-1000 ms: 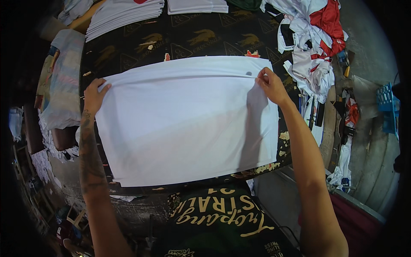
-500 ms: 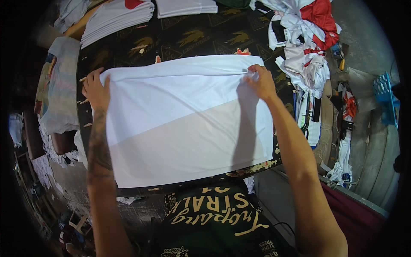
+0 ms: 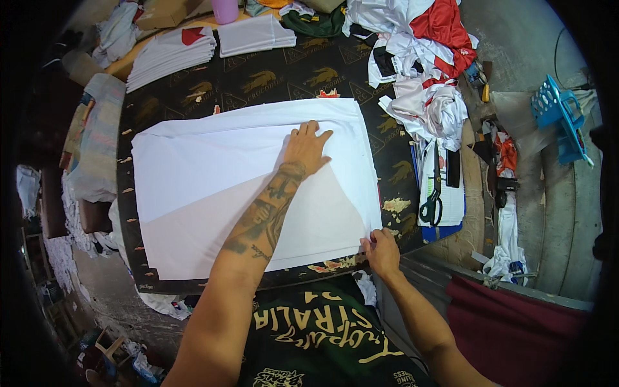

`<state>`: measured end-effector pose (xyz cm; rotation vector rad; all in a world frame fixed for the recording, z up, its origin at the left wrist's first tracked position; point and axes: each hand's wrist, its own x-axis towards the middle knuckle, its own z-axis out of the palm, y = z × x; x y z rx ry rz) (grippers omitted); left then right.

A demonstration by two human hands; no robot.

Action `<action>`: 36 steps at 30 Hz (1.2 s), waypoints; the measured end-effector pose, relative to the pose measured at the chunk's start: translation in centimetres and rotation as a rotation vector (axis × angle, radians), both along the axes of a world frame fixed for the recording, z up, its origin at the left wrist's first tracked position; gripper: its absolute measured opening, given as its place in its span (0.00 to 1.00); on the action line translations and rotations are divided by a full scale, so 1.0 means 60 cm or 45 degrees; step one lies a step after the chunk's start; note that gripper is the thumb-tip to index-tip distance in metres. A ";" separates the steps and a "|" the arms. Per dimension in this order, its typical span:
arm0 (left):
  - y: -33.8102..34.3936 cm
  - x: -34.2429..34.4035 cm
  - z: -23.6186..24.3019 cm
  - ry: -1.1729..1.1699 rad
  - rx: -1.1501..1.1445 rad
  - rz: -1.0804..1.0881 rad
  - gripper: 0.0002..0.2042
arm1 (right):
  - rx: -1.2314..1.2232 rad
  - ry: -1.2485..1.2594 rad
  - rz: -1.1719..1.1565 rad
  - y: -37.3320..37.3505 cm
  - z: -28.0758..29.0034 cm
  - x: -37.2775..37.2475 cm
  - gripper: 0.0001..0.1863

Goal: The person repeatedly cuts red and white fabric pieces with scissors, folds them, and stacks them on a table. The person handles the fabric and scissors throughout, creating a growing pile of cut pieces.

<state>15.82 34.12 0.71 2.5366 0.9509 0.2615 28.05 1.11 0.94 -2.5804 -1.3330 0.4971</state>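
A large white fabric piece (image 3: 200,226) lies flat over the dark table, its far and right edges folded or doubled. Its near part looks faintly beige, divided from the brighter white by a slanting line. My left hand (image 3: 308,148) rests on the cloth right of its middle, near the fold along the far edge, fingers stretched apart and palm down. At the near right corner, my right hand (image 3: 382,251) pinches the edge of the fabric between thumb and fingers.
Folded white cloth stacks (image 3: 255,35) lie along the far edge. A heap of white and red garments (image 3: 425,84) covers the far right. Black-handled scissors (image 3: 432,205) rest on papers beside it. A blue plastic basket (image 3: 556,106) stands beyond the table's right side.
My left hand has moved from the far left corner to the cloth's right half. My right hand has come down from the far right to the near right corner.
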 end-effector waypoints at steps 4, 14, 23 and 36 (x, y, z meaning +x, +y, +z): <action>-0.115 -0.065 -0.020 -0.182 0.058 0.288 0.37 | 0.203 0.582 -0.259 0.000 -0.027 0.021 0.15; -0.350 -0.721 -0.106 0.460 0.120 2.022 0.35 | 0.151 0.751 0.031 -0.018 -0.066 0.103 0.16; -0.244 -0.892 -0.125 0.046 0.039 1.455 0.17 | 0.251 0.902 -0.339 -0.014 -0.019 0.085 0.13; -0.289 -0.851 -0.031 -0.536 -0.409 1.700 0.12 | 0.345 0.436 -0.229 -0.019 0.083 0.090 0.08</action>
